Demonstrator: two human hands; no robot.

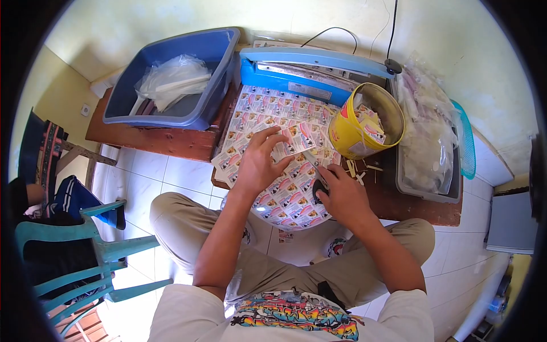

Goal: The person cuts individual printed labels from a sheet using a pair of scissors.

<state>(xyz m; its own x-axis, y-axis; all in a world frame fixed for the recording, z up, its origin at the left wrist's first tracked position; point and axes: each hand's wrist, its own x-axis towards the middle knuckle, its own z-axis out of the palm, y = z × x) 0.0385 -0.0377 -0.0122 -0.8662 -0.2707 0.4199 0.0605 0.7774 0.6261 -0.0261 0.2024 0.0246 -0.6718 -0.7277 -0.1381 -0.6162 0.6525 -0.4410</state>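
My half-spread left hand is touching printed sheets; at its four o'clock, my right hand is gripping probable scissors.

Bright light, warped, darkened edges

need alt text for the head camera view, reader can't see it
A person's right hand holds what looks like black-handled scissors over colourful printed paper sheets, which the left hand touches. Beyond are a blue plastic bin of translucent plastic bags, a blue long-armed machine and a round yellow bucket holding printed paper pieces.
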